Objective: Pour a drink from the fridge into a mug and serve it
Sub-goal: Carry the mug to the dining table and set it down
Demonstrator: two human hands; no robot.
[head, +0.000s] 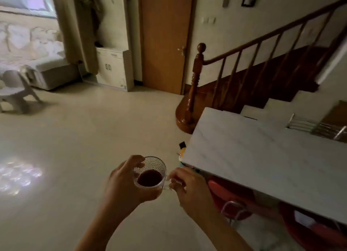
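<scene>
while hands hold mug point(150, 173), table point(262, 157) beside

Both bare forearms reach forward from the bottom edge and converge in front of the body, held up in the air. The left hand point(122, 181) is cupped around the side of the mug point(150, 173), thumb at the rim, fingers point(150, 194) wrapped underneath. The right hand point(187, 185) is turned inward, its fingertips pinching the mug's handle.
</scene>
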